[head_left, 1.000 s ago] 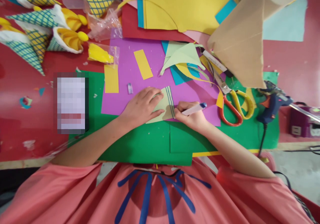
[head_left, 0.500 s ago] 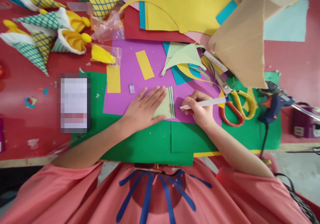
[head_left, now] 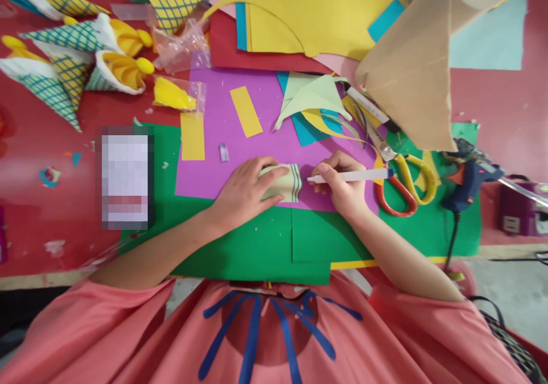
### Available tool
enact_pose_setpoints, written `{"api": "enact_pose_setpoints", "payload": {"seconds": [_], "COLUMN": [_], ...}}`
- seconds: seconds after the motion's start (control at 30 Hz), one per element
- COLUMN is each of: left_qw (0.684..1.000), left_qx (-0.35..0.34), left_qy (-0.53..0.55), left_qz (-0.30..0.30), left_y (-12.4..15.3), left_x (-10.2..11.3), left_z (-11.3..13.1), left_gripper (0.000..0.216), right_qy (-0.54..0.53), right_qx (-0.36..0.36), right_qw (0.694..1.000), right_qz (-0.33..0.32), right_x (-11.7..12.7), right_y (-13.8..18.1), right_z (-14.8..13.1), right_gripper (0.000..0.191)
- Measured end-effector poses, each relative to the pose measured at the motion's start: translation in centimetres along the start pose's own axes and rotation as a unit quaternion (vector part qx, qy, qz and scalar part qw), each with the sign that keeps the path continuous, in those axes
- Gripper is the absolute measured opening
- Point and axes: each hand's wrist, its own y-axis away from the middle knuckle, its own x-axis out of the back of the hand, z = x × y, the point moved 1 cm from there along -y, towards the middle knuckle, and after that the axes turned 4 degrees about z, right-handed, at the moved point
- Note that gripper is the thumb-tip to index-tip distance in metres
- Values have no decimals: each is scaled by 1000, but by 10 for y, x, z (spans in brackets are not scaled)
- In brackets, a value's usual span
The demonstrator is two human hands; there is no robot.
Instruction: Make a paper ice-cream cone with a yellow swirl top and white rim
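My left hand (head_left: 246, 190) is curled over a small pale green foam piece (head_left: 286, 183) with dark lines drawn along its right edge, gripping and lifting it slightly off the purple sheet (head_left: 257, 138). Just to its right, my right hand (head_left: 342, 187) pinches a white pen (head_left: 351, 176) held level, its tip pointing left at the striped edge of the piece. Both forearms rest over a green sheet (head_left: 240, 241).
Red-and-yellow scissors (head_left: 398, 173) and a blue glue gun (head_left: 466, 178) lie to the right. Yellow strips (head_left: 192, 136), foam offcuts (head_left: 312, 96), a tan cone (head_left: 411, 70) and finished checkered cones (head_left: 64, 59) lie behind. A phone (head_left: 126, 178) lies at the left.
The pen left the piece's lower edge and moved up to the right, turning level. My left hand went from flat to curled, bending the green piece up.
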Motion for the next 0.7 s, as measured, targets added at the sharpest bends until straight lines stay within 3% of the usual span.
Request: {"api": "enact_pose_setpoints", "payload": {"seconds": [0.23,0.5,0.7], "left_qw": [991,991,993], "left_qx": [78,105,68], "left_qy": [59,54,63], "left_qz": [88,60,73], "left_y": [-7,-9,-9], "left_x": [10,10,7], "left_z": [-15,-16,-15], "left_gripper": [24,33,36], "right_qy": [-26,-49,68], "right_qx": [4,-19,-5], "right_qw": [999,999,993], "right_qz": [23,2,-98], "right_x": [3,1,-11], "right_y": [-3,-8,-17], "right_z": [1,2,-8], "right_gripper": [35,40,33]}}
